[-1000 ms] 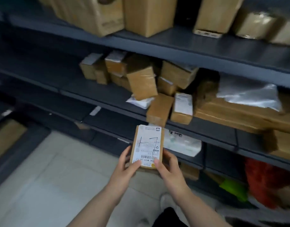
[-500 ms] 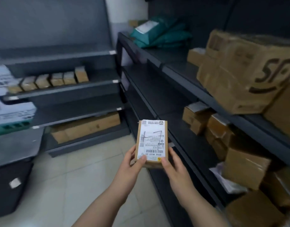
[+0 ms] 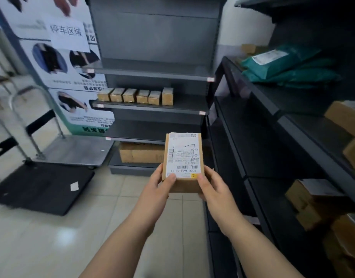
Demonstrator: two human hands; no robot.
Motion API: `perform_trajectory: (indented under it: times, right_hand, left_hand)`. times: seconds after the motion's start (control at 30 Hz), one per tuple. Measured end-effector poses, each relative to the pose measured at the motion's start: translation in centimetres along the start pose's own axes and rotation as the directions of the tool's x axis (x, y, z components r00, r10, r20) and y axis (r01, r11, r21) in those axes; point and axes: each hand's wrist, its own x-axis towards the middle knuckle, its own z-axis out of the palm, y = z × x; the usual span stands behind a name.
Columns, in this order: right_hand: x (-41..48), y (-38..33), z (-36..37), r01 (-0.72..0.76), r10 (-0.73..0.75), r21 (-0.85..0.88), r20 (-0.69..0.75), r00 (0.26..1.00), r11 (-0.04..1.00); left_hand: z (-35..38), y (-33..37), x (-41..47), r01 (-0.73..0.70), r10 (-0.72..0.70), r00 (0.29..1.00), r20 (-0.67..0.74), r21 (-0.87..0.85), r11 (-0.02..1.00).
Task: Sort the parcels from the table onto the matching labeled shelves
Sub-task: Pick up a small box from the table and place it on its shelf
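Observation:
A small brown cardboard parcel [image 3: 183, 157] with a white shipping label, marked by hand with "7", is held upright in front of me. My left hand [image 3: 158, 185] grips its lower left edge, thumb on the label. My right hand [image 3: 211, 186] grips its lower right edge, thumb on the label's corner. Straight ahead stands a dark grey shelf unit [image 3: 152, 106] with a row of several small brown boxes [image 3: 136, 95] on its middle shelf and a larger carton [image 3: 141, 155] at the bottom.
A long dark shelf rack [image 3: 273, 149] runs along the right, holding green mailer bags [image 3: 289, 67] and brown cartons [image 3: 345, 117]. A metal platform trolley [image 3: 76, 149] and a black flat trolley [image 3: 42, 187] stand on the tiled floor at left, before a printed banner [image 3: 68, 63].
My view has swung left from the right-hand rack to the end shelf unit and come closer to it. Both hands keep the same hold on the parcel.

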Motion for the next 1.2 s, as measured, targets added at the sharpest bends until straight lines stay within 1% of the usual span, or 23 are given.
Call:
perform_trajectory:
  times: [0.1,0.3,0.53,0.63,0.73,0.9,0.97,1.07,1.2]
  right_hand:
    - [3.7,-0.3,1.7,0.004,-0.004,-0.017,0.018,1.000,1.000]
    - [12.2,-1.0,5.8,0.019,-0.018,0.015,-0.018,1.000,1.000]
    - [22.0,-2.1,9.7,0.008,-0.004,0.034,-0.121,0.993,0.999]
    - [24.9,-1.9,10.8,-0.005,0.011,0.040,-0.149,0.989,0.999]
    - [27.4,-1.6,10.9,-0.030,0.038,0.049,-0.159,0.987,0.998]
    - [32.8,-0.5,10.1,-0.079,0.089,0.059,-0.189,0.978,0.995]
    - [35.4,0.2,9.5,-0.100,0.108,0.051,-0.199,0.974,0.994]
    - [40.1,1.5,8.0,-0.135,0.143,0.054,-0.202,0.969,0.989]
    - [47.2,2.9,5.7,-0.203,0.198,-0.015,-0.147,0.969,0.979]
  left_hand:
    - [-1.5,0.3,3.2,0.008,-0.008,0.999,-0.039,0.013,1.000]
    - [-5.7,1.3,12.4,-0.017,0.019,0.999,-0.039,0.050,0.999]
    - [-10.0,2.3,23.7,-0.039,0.032,0.998,0.058,0.110,0.993]
    - [-10.9,1.9,27.0,-0.022,0.015,0.998,0.060,0.112,0.993]
    - [-11.1,1.3,29.5,0.013,-0.019,0.999,0.051,0.126,0.992]
    - [-10.5,0.9,35.4,0.033,-0.051,0.993,0.108,0.158,0.987]
    - [-10.1,0.5,38.0,0.033,-0.059,0.989,0.135,0.186,0.982]
    - [-9.1,-0.8,42.8,0.026,-0.062,0.989,0.134,0.259,0.966]
    - [-7.0,-1.3,49.5,0.080,-0.112,0.988,0.104,0.275,0.958]
